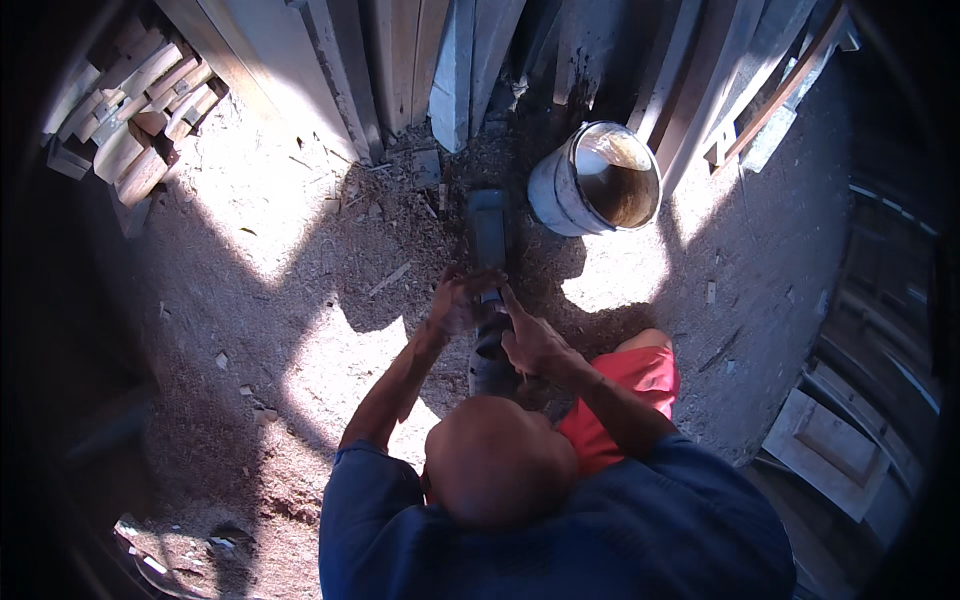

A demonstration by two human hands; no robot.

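Observation:
A long grey-blue block (488,235), like a sharpening stone, lies on the ground in front of me, pointing away. At its near end my left hand (460,298) bends its fingers across toward the right hand; it looks closed on something small and is partly smeared by motion. My right hand (540,348) is closed, its index finger stretched forward to meet the left fingertips. What the two hands hold is dark and hidden by the fingers. Below them a dark support (490,365) continues the line of the block.
Right of the block stands a whitish bucket (556,195) with murky content. Wooden boards (400,60) lean along the far side. Stacked wood offcuts (140,120) sit at far left, and a panelled wooden piece (825,450) lies at right. Shavings cover the ground (230,340).

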